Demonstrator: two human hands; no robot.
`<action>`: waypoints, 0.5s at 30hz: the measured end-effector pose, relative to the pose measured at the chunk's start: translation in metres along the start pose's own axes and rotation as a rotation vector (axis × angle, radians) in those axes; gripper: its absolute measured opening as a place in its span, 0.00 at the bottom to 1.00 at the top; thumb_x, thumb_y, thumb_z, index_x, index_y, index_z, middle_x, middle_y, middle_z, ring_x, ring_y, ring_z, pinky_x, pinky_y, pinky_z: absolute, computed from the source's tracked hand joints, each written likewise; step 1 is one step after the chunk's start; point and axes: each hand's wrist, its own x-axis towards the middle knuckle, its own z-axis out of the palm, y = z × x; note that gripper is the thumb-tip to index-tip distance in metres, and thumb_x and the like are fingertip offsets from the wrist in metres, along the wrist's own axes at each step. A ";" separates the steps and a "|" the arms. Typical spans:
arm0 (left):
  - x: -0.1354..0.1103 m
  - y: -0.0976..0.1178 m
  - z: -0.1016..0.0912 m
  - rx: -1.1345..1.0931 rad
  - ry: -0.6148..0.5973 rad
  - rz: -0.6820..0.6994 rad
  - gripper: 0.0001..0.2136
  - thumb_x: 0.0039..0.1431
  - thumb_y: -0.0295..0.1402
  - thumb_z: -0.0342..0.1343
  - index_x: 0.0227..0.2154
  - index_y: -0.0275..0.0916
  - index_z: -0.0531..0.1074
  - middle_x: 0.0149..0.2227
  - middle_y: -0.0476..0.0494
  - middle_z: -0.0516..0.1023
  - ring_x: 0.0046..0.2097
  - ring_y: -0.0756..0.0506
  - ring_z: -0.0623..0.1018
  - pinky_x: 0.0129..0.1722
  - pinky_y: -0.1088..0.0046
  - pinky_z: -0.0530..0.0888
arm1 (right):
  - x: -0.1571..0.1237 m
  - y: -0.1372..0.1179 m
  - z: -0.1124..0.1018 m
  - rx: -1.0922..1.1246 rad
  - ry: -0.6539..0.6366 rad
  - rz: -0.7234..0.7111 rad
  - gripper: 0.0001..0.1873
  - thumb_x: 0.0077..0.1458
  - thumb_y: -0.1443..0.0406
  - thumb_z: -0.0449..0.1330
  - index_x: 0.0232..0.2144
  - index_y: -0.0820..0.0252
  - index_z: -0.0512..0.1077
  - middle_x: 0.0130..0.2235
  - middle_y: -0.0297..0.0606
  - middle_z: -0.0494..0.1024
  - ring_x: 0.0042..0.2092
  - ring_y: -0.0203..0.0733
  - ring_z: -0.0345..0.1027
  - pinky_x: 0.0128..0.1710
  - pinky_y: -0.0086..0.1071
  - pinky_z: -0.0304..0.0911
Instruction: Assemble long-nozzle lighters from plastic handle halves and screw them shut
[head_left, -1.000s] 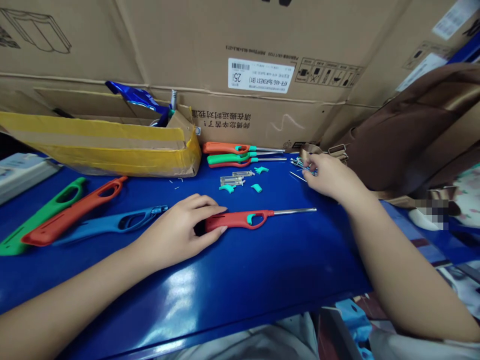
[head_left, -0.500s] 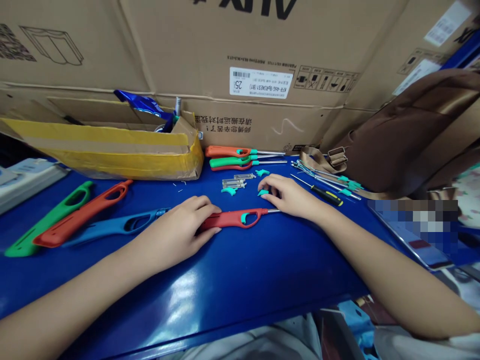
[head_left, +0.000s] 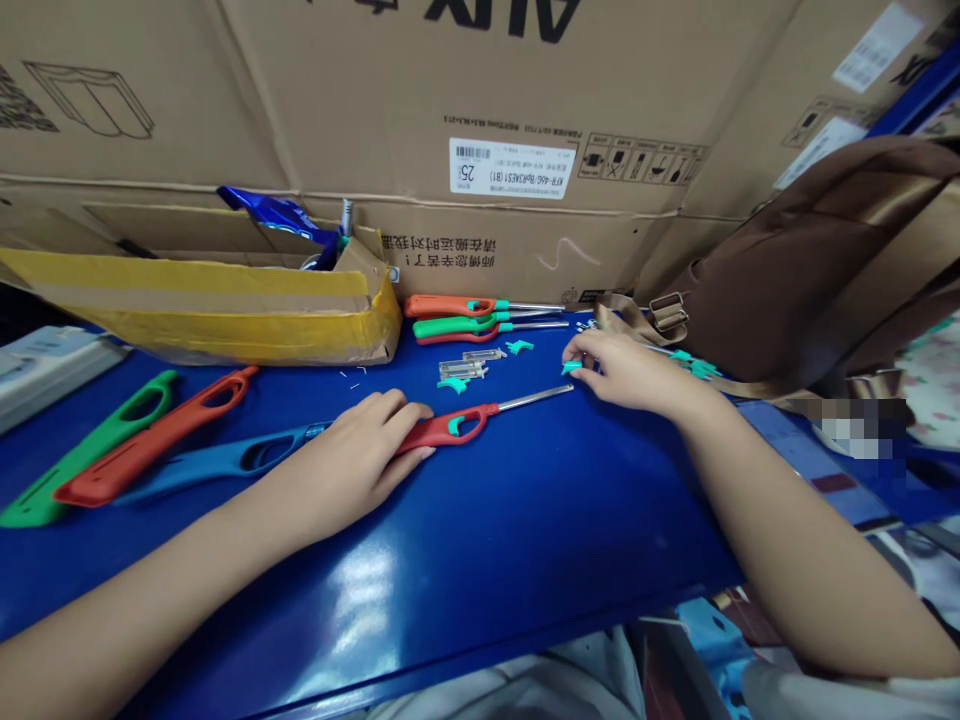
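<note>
Red utility lighter [head_left: 442, 433] is lying on the blue metal bench [head_left: 480, 570], its metal nozzle [head_left: 536, 398] angled up and to the right. Left hand [head_left: 352, 462] is gripping the handle end, fingers curled over it, not released. Right hand [head_left: 630, 372] is working just past the nozzle tip, fingertips [head_left: 579, 348] pinching a small teal plastic piece [head_left: 571, 368]; grip force can't be told from here.

Risk: that piece is tiny, so a loose pinch could drop it among the other parts. Nozzle is overhanging with nothing under it, so a knock from the right hand could slew the lighter. Loose metal pins [head_left: 352, 375] are lying on the bench, and a sleeve sweep could scatter them.

Left of the hand, blue [head_left: 225, 458], orange-red [head_left: 150, 440] and green [head_left: 90, 455] lighter shells are lying side by side. Ahead, metal parts [head_left: 461, 370] and teal clips [head_left: 452, 385] are sitting near two assembled lighters [head_left: 457, 325].

Containers: yellow-taped cardboard box [head_left: 225, 320] is holding a crumpled blue foil bag [head_left: 274, 213] and a metal rod [head_left: 346, 215]; the rest is hidden. Brown bag [head_left: 795, 270] is slumped far right.
</note>
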 end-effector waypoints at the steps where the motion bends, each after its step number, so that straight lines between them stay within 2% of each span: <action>1: 0.001 0.000 -0.001 -0.055 0.000 -0.016 0.21 0.72 0.47 0.42 0.52 0.39 0.73 0.48 0.38 0.74 0.48 0.38 0.76 0.52 0.57 0.73 | 0.001 0.004 -0.003 0.017 0.003 0.039 0.06 0.47 0.73 0.64 0.28 0.57 0.75 0.31 0.38 0.76 0.35 0.45 0.66 0.44 0.41 0.63; 3: 0.003 0.001 -0.005 -0.172 0.023 -0.086 0.22 0.72 0.48 0.41 0.45 0.39 0.75 0.42 0.40 0.76 0.44 0.40 0.77 0.48 0.61 0.73 | 0.003 0.010 -0.006 0.075 0.033 0.124 0.06 0.47 0.72 0.65 0.27 0.57 0.75 0.29 0.37 0.75 0.33 0.44 0.65 0.41 0.39 0.64; 6: 0.006 0.003 -0.009 -0.372 0.071 -0.261 0.25 0.69 0.54 0.42 0.32 0.39 0.74 0.28 0.47 0.73 0.31 0.45 0.74 0.32 0.70 0.70 | 0.010 0.015 -0.002 0.233 0.090 0.238 0.02 0.54 0.67 0.64 0.29 0.58 0.74 0.27 0.36 0.73 0.29 0.40 0.64 0.32 0.34 0.64; 8: 0.007 0.005 -0.010 -0.518 0.084 -0.361 0.27 0.64 0.58 0.45 0.28 0.39 0.73 0.22 0.50 0.69 0.25 0.47 0.69 0.25 0.73 0.64 | 0.015 0.013 0.004 0.377 0.115 0.279 0.06 0.59 0.63 0.62 0.31 0.58 0.73 0.27 0.34 0.71 0.27 0.36 0.63 0.27 0.30 0.62; 11: 0.009 0.009 -0.011 -0.695 0.101 -0.412 0.28 0.58 0.61 0.51 0.27 0.38 0.74 0.19 0.51 0.67 0.22 0.50 0.64 0.21 0.76 0.59 | 0.018 0.008 0.011 0.589 0.173 0.308 0.09 0.60 0.60 0.61 0.31 0.59 0.71 0.26 0.32 0.67 0.25 0.32 0.60 0.24 0.27 0.60; 15: 0.009 0.016 -0.010 -0.815 0.087 -0.402 0.26 0.55 0.59 0.59 0.26 0.37 0.74 0.19 0.53 0.64 0.21 0.52 0.61 0.20 0.78 0.56 | 0.019 0.003 0.012 0.818 0.222 0.326 0.11 0.54 0.59 0.66 0.30 0.59 0.70 0.25 0.30 0.65 0.24 0.31 0.59 0.23 0.27 0.59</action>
